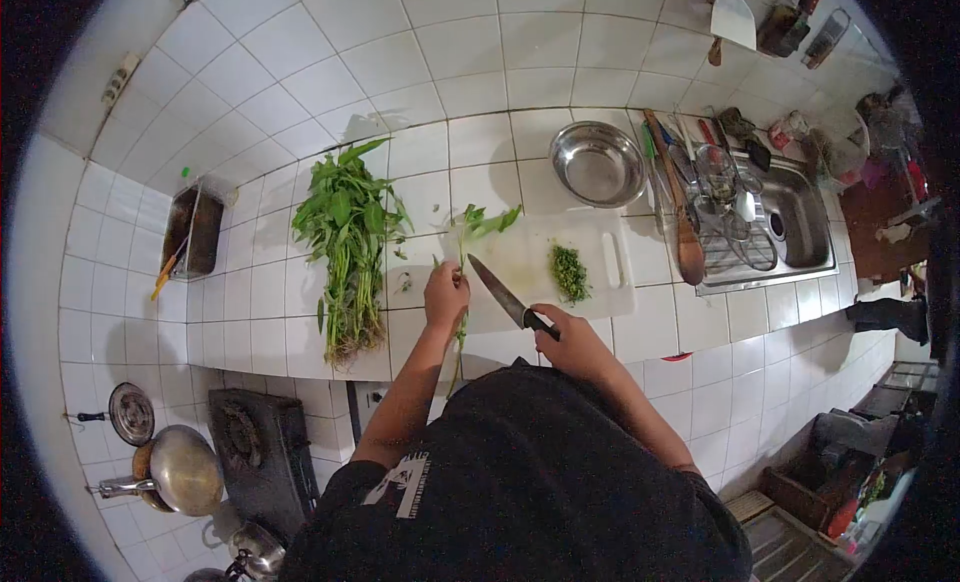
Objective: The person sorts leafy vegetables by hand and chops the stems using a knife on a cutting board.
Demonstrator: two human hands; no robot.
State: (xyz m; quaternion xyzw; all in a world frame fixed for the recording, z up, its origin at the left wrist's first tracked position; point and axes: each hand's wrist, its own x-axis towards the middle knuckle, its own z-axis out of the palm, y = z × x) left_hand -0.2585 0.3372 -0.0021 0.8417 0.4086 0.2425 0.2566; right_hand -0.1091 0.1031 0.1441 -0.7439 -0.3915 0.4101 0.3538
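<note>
My left hand (446, 296) is closed around a leafy green stem (462, 244) at the left edge of the white cutting board (600, 300). Its leaves spread above the hand and its lower end hangs below. In my right hand (570, 338) is the black handle of a knife (502, 294), whose blade points up and left, its tip close to the stem. Chopped greens (569, 274) lie in a small pile on the right part of the board. A large bunch of leafy greens (350, 252) with roots lies on the tiles to the left.
A metal bowl (598, 165) stands behind the board. Right of it are a wooden spoon (688, 252), strainers and a sink (800, 227). A rectangular container (193, 232) stands far left; a stove (262, 457) is lower left.
</note>
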